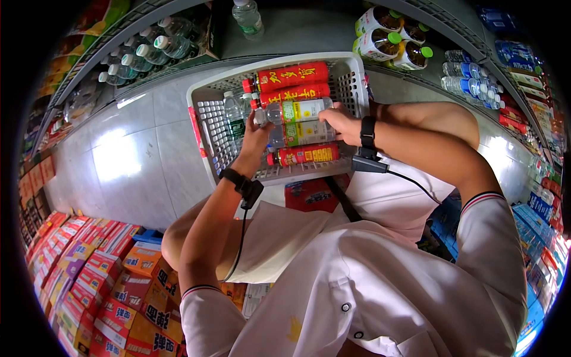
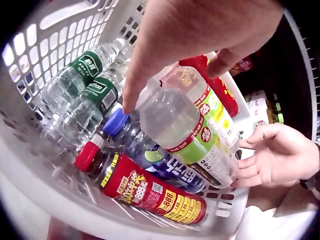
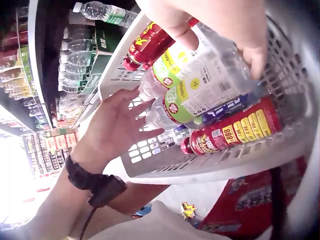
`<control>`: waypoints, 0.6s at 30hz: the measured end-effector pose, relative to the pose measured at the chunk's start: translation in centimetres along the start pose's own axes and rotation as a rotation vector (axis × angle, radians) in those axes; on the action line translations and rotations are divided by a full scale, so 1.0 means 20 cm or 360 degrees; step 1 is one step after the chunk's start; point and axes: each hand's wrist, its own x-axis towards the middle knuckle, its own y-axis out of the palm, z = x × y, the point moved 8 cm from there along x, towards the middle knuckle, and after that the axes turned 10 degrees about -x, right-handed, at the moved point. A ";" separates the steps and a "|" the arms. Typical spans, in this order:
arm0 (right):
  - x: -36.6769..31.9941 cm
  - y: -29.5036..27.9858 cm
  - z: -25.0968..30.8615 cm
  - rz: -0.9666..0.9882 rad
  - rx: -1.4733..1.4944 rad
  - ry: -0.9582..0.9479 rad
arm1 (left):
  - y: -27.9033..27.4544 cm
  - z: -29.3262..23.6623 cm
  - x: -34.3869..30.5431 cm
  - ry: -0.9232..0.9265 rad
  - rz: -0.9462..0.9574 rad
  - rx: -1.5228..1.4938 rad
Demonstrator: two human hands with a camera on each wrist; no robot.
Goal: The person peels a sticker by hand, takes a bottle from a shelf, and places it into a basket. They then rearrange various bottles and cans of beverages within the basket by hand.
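Observation:
Both of my hands hold a pair of clear drink bottles (image 1: 300, 110) with green-and-white labels, lying side by side over a white plastic basket (image 1: 279, 60). My left hand (image 1: 256, 141) has its thumb and fingers around the neck ends. At the base ends, my right hand (image 1: 345, 124) grips with thumb and fingers. Below the pair, in the left wrist view, lie a blue-capped bottle (image 2: 177, 172) and a red-labelled bottle (image 2: 150, 192). Red bottles (image 1: 294, 75) with yellow lettering lie along the basket's far side, and green-labelled water bottles (image 2: 82, 75) at its left end.
Shelving beyond the basket bears several water bottles (image 1: 151, 53) in a carton, one lone bottle (image 1: 248, 19) and a pack of green-capped bottles (image 1: 392, 38). Stacked red and orange cartons (image 1: 119, 285) stand at the lower left. The basket rests by my bent legs.

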 end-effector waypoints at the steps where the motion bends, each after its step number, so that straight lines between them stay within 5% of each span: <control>1: -0.01 -0.01 0.01 -0.0032 -0.0016 -0.0015 | 0.00 -0.01 -0.01 -0.0017 -0.0024 -0.0011; 18: -0.10 -0.03 0.17 -0.0228 -0.0185 -0.0286 | 0.04 -0.01 -0.11 -0.0054 0.0046 -0.0193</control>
